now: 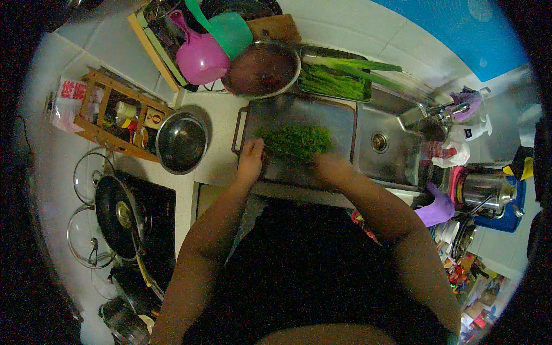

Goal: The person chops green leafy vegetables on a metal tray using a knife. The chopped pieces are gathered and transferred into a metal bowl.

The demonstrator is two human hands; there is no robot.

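A pile of chopped green leaves (297,141) lies on a metal cutting board (297,113) with a handle slot at its left end. My left hand (251,156) is at the pile's left end, its fingers bent close together. My right hand (330,169) is blurred, low at the pile's right end. A thin line runs along the pile's near edge between both hands; whether it is a blade cannot be told. What either hand grips is hidden.
A steel bowl (181,142) stands left of the board, near a wooden rack (97,103). Behind are an oval pan (261,71) and a tray of green stalks (332,84). The sink (384,161) adjoins on the right. A frying pan (113,224) sits on the cooktop at left.
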